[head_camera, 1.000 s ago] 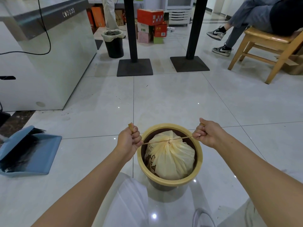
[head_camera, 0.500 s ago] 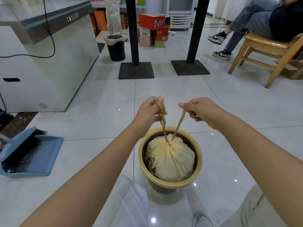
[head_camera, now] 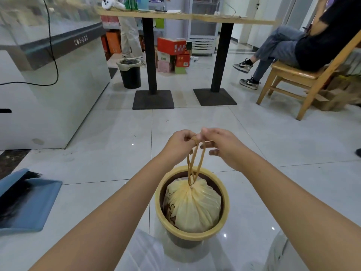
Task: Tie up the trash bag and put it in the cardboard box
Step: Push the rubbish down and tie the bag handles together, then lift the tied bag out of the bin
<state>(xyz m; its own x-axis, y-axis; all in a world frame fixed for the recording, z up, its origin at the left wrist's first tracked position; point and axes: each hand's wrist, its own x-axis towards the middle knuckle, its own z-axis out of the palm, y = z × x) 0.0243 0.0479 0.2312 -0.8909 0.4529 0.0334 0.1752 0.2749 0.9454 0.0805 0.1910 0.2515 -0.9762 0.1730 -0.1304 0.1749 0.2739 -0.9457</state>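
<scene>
A pale yellow trash bag (head_camera: 193,206) sits cinched inside a small brown bin with a yellow rim (head_camera: 159,209) on the floor in front of me. Two drawstring strands (head_camera: 192,165) rise from the bag's neck to my hands. My left hand (head_camera: 178,145) pinches one strand, which loops around a finger. My right hand (head_camera: 220,144) touches it and holds the other strand with its fingertips, directly above the bin. A flattened cardboard box (head_camera: 332,98) lies far right behind a chair.
A blue dustpan with a brush (head_camera: 25,202) lies on the left. A white freezer cabinet (head_camera: 48,85) stands left. Ahead are two black table bases (head_camera: 153,98), a black waste bin (head_camera: 130,73), stacked red boxes (head_camera: 172,53), and a seated person on a wooden chair (head_camera: 297,75).
My hands went from pulling the strings out sideways to rising and meeting above the bin, the strands now hanging near vertical. The view tilted upward.
</scene>
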